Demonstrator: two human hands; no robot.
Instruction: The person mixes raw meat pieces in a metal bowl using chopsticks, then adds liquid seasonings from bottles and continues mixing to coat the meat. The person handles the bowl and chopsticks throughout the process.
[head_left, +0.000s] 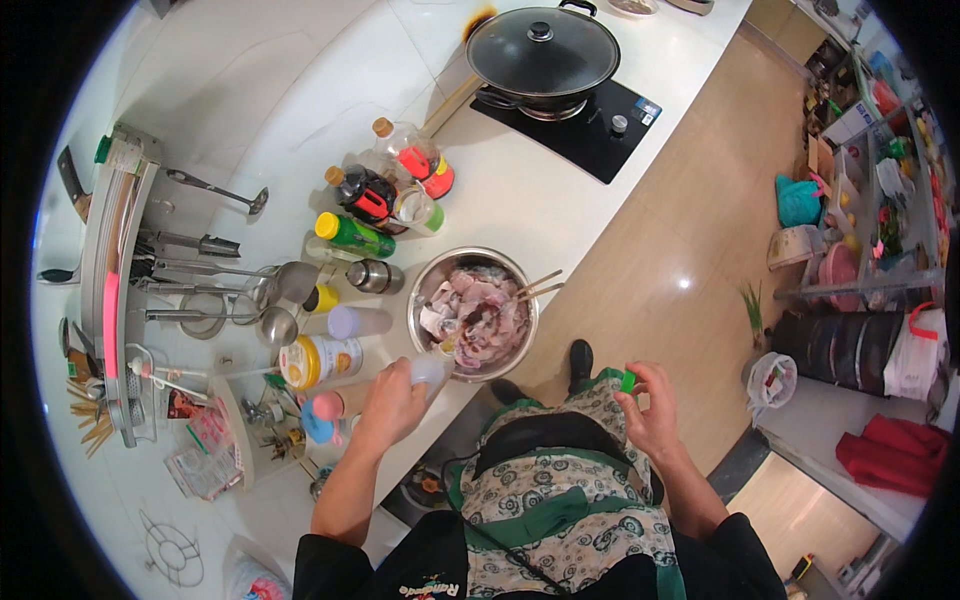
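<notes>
My left hand (394, 405) grips a translucent bottle (429, 373), tilted with its mouth over the near left rim of a stainless steel bowl (534, 330). Pieces of raw pale pink meat (480, 307) fill the bowl, with a dark brown sauce on top. A pair of chopsticks (541, 283) leans on the bowl's right rim. Out to the right, in front of the apron, my right hand (651, 409) pinches a small green cap (627, 381) between thumb and fingers. Whether liquid is flowing from the bottle is too small to tell.
A lidded wok (544, 52) stands on a black induction cooktop (607, 142) at the counter's far end. Left of the bowl are sauce bottles (367, 199), a steel shaker (375, 277) and a yellow-lidded tub (321, 361). Ladles (277, 325) hang on the wall. Loaded shelves (862, 289) line the right.
</notes>
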